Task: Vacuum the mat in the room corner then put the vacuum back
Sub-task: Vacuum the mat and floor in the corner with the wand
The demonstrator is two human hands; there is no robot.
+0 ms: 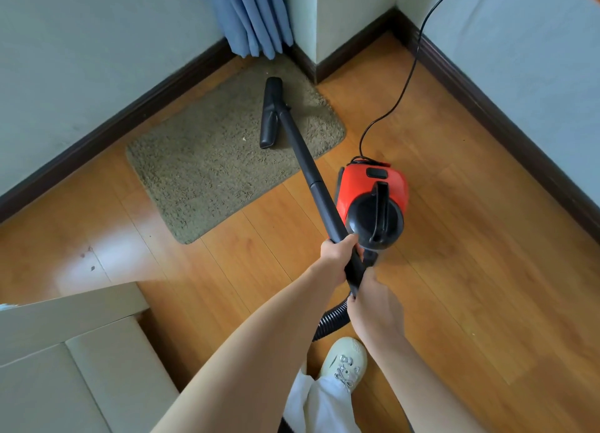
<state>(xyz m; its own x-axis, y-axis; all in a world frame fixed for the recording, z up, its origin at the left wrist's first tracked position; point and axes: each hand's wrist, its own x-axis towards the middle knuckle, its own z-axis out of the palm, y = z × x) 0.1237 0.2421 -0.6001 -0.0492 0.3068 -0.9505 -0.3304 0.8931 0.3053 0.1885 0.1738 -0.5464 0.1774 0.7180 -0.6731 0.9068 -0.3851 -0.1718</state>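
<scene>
A shaggy olive-brown mat (207, 169) lies on the wooden floor in the corner below a blue curtain. The black floor nozzle (270, 113) of the vacuum rests on the mat's far right part. Its black wand (308, 169) slopes back to me. My left hand (337, 254) grips the wand near its lower end. My right hand (373, 298) holds the wand's end where the ribbed hose (331, 322) joins. The red and black vacuum body (373, 202) sits on the floor right of the mat, close to my hands.
A black power cord (412, 65) runs from the vacuum body up along the right wall. Dark skirting lines both walls. Pale cardboard boxes (74, 351) stand at the lower left. My white shoe (344, 358) is below my hands. Bare wooden floor (487, 286) spreads to the right.
</scene>
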